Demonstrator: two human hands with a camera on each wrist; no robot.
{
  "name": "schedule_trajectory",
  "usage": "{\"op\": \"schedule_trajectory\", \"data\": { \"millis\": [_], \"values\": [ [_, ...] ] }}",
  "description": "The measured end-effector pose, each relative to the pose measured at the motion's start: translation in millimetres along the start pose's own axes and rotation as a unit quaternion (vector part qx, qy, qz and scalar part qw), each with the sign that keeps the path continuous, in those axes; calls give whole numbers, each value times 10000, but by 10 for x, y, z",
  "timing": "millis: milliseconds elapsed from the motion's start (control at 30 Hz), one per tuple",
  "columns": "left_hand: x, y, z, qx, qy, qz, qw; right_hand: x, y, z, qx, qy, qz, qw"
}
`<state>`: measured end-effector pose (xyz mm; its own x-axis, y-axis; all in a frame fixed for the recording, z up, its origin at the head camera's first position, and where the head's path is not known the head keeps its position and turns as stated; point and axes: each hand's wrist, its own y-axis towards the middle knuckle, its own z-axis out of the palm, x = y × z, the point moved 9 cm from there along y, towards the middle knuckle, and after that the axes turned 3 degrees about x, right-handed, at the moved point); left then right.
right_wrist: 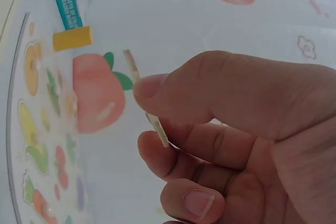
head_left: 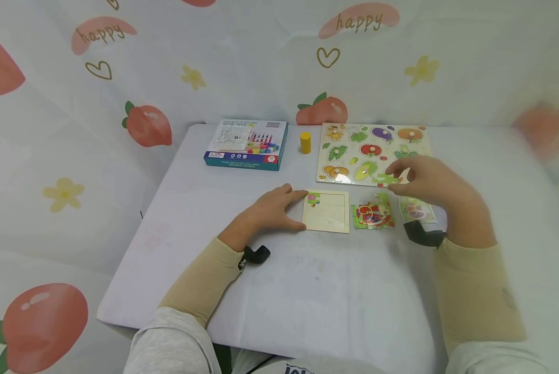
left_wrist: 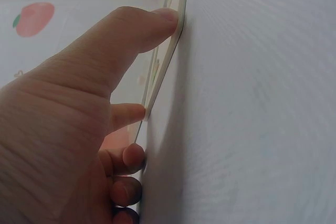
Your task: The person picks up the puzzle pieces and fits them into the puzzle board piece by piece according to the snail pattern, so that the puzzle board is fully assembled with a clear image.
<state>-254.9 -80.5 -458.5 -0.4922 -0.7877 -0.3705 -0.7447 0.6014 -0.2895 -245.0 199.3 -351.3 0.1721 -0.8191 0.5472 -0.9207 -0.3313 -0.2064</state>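
Between the right hand's (head_left: pixel 421 179) thumb and fingers is pinched a thin, flat puzzle piece (right_wrist: pixel 130 63), seen edge-on in the right wrist view. In the head view its face looks green, just over the front edge of a vegetable peg board. The left hand (head_left: pixel 275 208) lies at the left side of a square wooden puzzle tray (head_left: pixel 328 215), thumb and index finger spread and touching its two left corners. One small piece with a pink flower (head_left: pixel 313 198) sits in the tray's upper left corner. A pile of colourful puzzle pieces (head_left: pixel 373 214) lies right of the tray.
Behind the tray is the vegetable peg board (head_left: pixel 349 150). A yellow cylinder (head_left: pixel 305 143) stands left of it, beside a blue-and-white box (head_left: pixel 246 145). Another flat pictured item (head_left: pixel 417 210) lies under the right wrist. A fruit-printed cloth (head_left: pixel 256 62) hangs behind the table.
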Motion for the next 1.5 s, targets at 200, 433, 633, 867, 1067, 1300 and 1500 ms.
{"op": "schedule_trajectory", "data": {
  "millis": [200, 433, 633, 867, 1067, 1300, 1500],
  "values": [
    [1, 1, -1, 17, -28, -46, 10000, 124, -93, -59, -182, 115, 10, 9998],
    [-9, 10, -1, 18, -6, -11, 10000, 389, -205, -103, -715, 273, -425, 9962],
    [-8, 6, 7, 35, -15, -52, 10000, 628, -268, -116, -1214, 244, -962, 9876],
    [2, 10, 18, 44, 28, -89, 9999, 821, -282, -126, -1606, 78, -1338, 9779],
    [17, 9, 16, 41, 29, -135, 9999, 879, -215, -97, -1727, 98, -1333, 9759],
    [7, 3, 1, 25, 51, -107, 9999, 912, -86, 9, -1717, 218, -1364, 9754],
    [1, -1, 0, 60, 16, -109, 9999, 927, 50, 157, -1436, 213, -1347, 9802]
  ]
}}
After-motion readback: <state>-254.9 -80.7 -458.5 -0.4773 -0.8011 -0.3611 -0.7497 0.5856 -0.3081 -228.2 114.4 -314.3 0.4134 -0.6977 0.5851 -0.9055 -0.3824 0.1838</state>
